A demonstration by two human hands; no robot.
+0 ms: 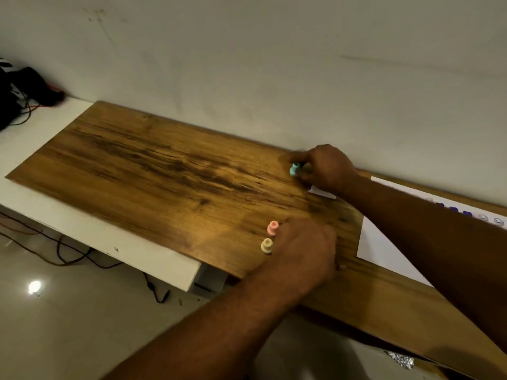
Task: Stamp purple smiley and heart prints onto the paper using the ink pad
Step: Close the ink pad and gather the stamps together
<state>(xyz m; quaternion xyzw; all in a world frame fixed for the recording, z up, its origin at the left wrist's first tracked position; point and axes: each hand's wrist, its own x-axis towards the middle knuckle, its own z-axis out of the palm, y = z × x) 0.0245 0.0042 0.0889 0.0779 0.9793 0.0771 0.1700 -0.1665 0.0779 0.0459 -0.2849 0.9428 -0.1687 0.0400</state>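
My right hand (326, 168) reaches across the wooden board (170, 171) near the wall and is shut on a small teal stamp (294, 169). A white flat piece (322, 192) shows just under that hand; I cannot tell what it is. My left hand (304, 250) lies with curled fingers by the board's near edge. A pink stamp (273, 227) and a cream stamp (266, 246) stand at its fingertips; whether it grips them is unclear. The white paper (384, 248) lies to the right, partly under my right forearm, with purple prints (461, 212) and pale smiley prints (498, 221) along its far edge.
The wall runs close behind the board. A white tabletop (35, 138) sticks out to the left, with black gear and red cables (24, 94) at its far corner. Cables trail over the tiled floor (68, 311) below. A crumpled foil scrap (402, 359) lies at the lower right.
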